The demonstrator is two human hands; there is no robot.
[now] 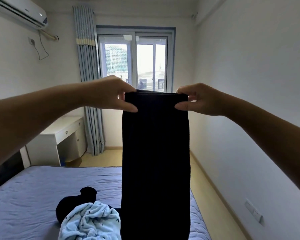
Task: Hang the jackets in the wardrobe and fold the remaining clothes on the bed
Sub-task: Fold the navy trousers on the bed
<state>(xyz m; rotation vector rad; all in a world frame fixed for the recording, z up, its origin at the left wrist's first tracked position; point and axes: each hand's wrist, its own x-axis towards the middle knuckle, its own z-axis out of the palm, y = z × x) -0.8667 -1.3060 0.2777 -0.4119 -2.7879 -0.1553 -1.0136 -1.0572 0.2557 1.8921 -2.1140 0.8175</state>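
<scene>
dark garment held up, folding barely begun

both hands hold one dark garment (pixel 156 153) up by its top edge, in front of the window (pixel 133 61). the left hand (pixel 109 94) pinches the left corner between thumb and curled fingers, and the right hand (pixel 201 99) pinches the right corner the same way. the cloth hangs straight down in a long narrow panel and its lower end runs out of view over the bed (pixel 33 196). whether it is trousers or a skirt i cannot tell.

by my reading this is an early step of the folding part: the piece is being straightened in the air and no fold shows in it yet. on the bed, just left of the hanging cloth, a crumpled blue garment (pixel 90 222) with small dark marks lies unfolded, touching a dark heap (pixel 73 205) behind it. no folded pile is in view, so at least these three pieces are left to fold. the wardrobe and any jackets are out of view, so the hanging part cannot be judged.

as for writing, the air conditioner (pixel 19 13) high on the left wall carries a small mark on its front, too small to read. nothing readable shows on the clothes, the curtain (pixel 88 75), the white tabletop (pixel 64 125) by the wall or the socket (pixel 254 212) low on the right wall.
</scene>
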